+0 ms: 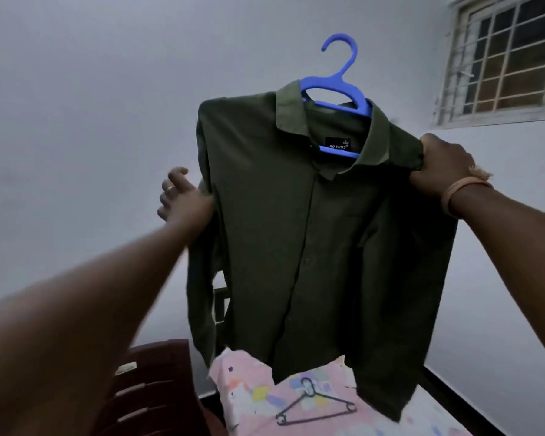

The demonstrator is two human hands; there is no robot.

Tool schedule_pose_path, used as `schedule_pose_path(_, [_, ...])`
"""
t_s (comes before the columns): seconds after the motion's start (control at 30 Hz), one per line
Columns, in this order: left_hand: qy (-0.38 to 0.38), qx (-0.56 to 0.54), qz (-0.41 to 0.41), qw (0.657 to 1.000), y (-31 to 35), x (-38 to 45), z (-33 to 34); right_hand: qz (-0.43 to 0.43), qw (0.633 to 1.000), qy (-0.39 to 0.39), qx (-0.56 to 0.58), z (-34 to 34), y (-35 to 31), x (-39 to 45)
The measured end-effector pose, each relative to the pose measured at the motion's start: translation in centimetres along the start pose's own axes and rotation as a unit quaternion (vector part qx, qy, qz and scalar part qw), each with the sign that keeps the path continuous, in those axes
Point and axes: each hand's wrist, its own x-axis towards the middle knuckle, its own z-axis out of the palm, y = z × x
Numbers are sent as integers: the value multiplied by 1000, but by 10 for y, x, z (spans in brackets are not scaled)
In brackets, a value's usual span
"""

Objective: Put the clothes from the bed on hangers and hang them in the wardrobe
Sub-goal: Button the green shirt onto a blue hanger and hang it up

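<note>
Dark green woven shirt (312, 234) hangs on a smooth blue plastic hanger (337, 80) between both hands. Right hand (444, 165) grips its shoulder; left hand (183, 196) apparently pinches the opposite sleeve, fingers loosely spread

Quick count from what we see rn: 1 dark green shirt (312, 247), that's the only piece of clothing we can spot. Hangers, we get 2: 1 blue hanger (339, 80) inside the shirt's collar and 1 black hanger (315, 404) lying on the bed (255, 401), which has a pink patterned sheet. Hands, 2 obv: left hand (183, 196) and right hand (444, 165), w/ 1 ring on the left and 1 bangle (456, 191) on the right wrist. Also 1 dark red chair (151, 385) and 1 window (501, 58). 1 bed total.
</note>
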Motion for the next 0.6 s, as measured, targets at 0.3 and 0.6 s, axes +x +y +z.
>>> schedule_pose_path(0.3, [95,91,141,981,-51,-104,62,-55,997,-57,17,30,-32,44])
schedule_pose_path(0.6, [-6,-108,-214,971,-114,-75,44,-80,990,-80,86,55,-50,46])
